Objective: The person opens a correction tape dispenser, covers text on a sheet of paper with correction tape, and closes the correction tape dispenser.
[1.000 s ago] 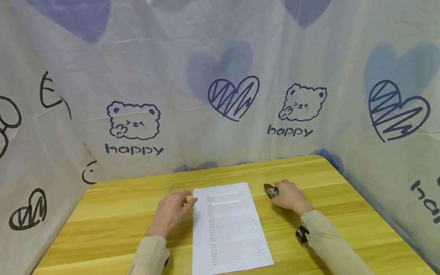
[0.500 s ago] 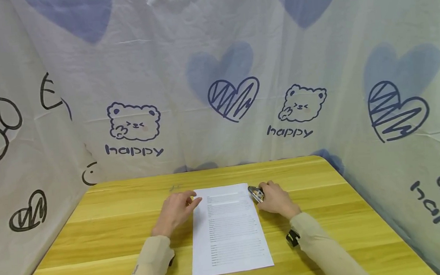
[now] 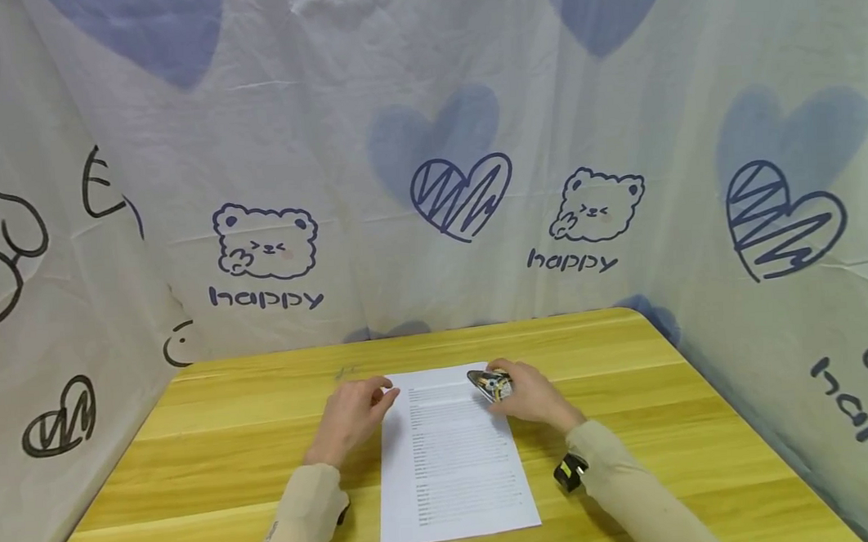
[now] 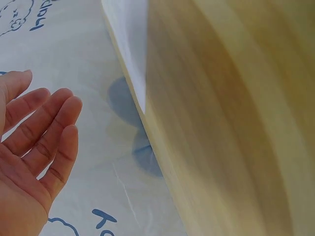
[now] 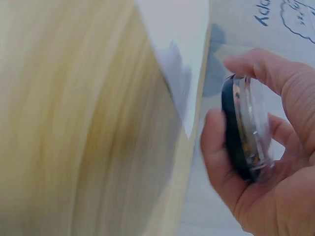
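A white printed sheet of paper (image 3: 454, 458) lies on the wooden table (image 3: 230, 453), with lines of small text down it. My right hand (image 3: 532, 398) grips a correction tape dispenser (image 3: 490, 385), teardrop-shaped with a see-through case and gear-like parts inside, over the sheet's upper right part. In the right wrist view its dark side and clear side (image 5: 243, 130) show between thumb and fingers. Near the sheet's upper left corner, my left hand (image 3: 349, 415) holds nothing, its fingers loosely bent; the left wrist view shows these fingers (image 4: 49, 132) and the bare palm.
A white cloth (image 3: 375, 266) with hearts, bears and the word "happy" hangs behind the table and at both sides. Wooden tabletop extends left and right of the sheet. A dark wrist device (image 3: 570, 472) sits below the right cuff.
The right hand has carried the correction tape dispenser leftward from beside the sheet to over its upper right part. The left hand has shifted slightly right, toward the sheet's upper left corner.
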The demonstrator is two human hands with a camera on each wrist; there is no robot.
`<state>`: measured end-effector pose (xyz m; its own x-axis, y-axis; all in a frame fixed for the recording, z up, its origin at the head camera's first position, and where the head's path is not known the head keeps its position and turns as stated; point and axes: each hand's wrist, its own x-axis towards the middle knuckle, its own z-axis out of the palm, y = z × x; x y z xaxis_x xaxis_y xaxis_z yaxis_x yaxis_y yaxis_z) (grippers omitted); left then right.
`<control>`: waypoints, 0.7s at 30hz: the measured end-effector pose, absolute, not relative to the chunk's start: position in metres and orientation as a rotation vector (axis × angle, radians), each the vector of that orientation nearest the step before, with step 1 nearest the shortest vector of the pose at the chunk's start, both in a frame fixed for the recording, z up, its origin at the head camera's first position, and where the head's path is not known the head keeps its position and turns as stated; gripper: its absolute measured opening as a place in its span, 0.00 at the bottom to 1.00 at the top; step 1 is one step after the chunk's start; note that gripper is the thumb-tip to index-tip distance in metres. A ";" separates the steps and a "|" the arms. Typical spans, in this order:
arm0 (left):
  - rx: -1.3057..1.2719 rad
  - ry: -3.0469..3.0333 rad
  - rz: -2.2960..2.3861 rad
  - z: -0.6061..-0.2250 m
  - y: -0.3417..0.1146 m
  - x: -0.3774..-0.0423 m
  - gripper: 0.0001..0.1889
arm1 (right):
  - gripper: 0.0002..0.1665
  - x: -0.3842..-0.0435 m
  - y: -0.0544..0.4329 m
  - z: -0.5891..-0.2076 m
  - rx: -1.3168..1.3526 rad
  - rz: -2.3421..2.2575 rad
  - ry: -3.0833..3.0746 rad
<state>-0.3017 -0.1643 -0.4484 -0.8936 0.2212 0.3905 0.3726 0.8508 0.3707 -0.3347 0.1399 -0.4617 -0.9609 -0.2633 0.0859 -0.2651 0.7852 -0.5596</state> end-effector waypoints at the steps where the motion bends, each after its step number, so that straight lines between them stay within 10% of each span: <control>1: -0.443 -2.694 -0.645 -0.448 -0.163 -0.302 0.10 | 0.39 -0.335 0.139 -0.462 0.432 0.997 -2.956; 21: -0.608 -2.698 -0.529 -0.446 -0.152 -0.305 0.08 | 0.35 -0.332 0.121 -0.461 0.491 1.431 -2.871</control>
<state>-0.3050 -0.1519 -0.4461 -0.8568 0.3425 0.3855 0.4627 0.8407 0.2814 -0.3319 0.1210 -0.4608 -0.9489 -0.3128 0.0416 -0.2215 0.5662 -0.7939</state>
